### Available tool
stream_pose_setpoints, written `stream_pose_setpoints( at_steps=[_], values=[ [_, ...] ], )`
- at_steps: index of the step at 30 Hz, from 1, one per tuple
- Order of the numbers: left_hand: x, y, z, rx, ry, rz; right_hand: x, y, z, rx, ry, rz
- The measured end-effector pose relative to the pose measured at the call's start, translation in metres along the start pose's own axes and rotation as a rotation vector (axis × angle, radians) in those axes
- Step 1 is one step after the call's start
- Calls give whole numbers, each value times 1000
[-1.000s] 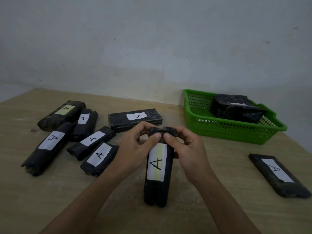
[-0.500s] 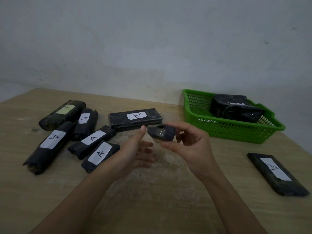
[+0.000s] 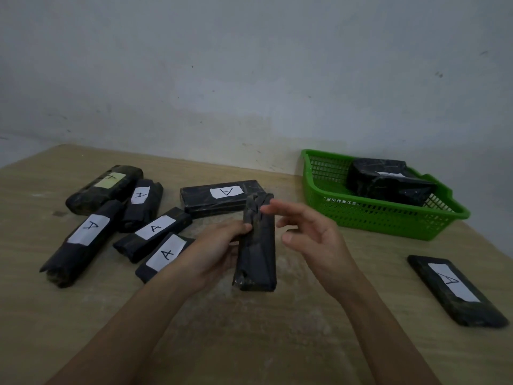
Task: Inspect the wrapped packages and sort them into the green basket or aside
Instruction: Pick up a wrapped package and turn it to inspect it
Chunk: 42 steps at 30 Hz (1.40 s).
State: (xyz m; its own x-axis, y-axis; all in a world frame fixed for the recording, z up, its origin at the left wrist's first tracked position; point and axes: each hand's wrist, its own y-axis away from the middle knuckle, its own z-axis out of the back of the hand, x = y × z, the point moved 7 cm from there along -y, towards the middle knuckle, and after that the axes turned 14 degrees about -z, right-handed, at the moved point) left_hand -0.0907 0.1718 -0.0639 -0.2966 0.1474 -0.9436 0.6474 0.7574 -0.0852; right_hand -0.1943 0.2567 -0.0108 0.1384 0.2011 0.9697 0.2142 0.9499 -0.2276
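Gripping the wrapped package (image 3: 258, 251) at frame centre, the left hand (image 3: 213, 254) keeps its long axis top-to-bottom — the right hand (image 3: 316, 240), fingers loosely spread, hovers beside it, nearer the green basket (image 3: 388, 218) at upper right.

A bare wooden table (image 3: 249, 343) lies open along the near edge and in the strip between the green basket (image 3: 388, 219) at far right and a flat labelled package (image 3: 455, 293) at near right. Six black wrapped packages (image 3: 151, 232) crowd the left side. At centre the left hand (image 3: 216, 251) holds up another package (image 3: 258, 254), with the right hand (image 3: 313, 240) spread just beside it. A bulky package (image 3: 388, 187) fills most of the basket, leaving room at its left end.
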Motion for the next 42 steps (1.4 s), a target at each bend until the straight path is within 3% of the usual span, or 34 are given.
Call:
stream_pose_setpoints(
  at_steps=[3, 5, 11, 16, 25, 35, 42],
  values=[
    [0, 2, -8, 100, -57, -21, -9, -1, 23, -337, -39, -112],
    [-1, 5, -13, 163, -101, -35, -18, -1, 28, -408, -87, -220],
    [-3, 7, -16, 169, -242, -101, -22, -1, 20, -313, -244, -311],
    [-20, 5, -9, 17, -281, -316, -27, -2, 9, -251, -165, -328],
    [-22, 3, -5, 16, -434, -461, -35, -3, 5, -241, -66, -340],
    [-18, 6, -15, 85, -381, -443, -28, -3, 15, -369, -94, -224],
    [-25, 8, -15, 69, -436, -542, -16, -2, 18, -332, -47, -129]
  ],
)
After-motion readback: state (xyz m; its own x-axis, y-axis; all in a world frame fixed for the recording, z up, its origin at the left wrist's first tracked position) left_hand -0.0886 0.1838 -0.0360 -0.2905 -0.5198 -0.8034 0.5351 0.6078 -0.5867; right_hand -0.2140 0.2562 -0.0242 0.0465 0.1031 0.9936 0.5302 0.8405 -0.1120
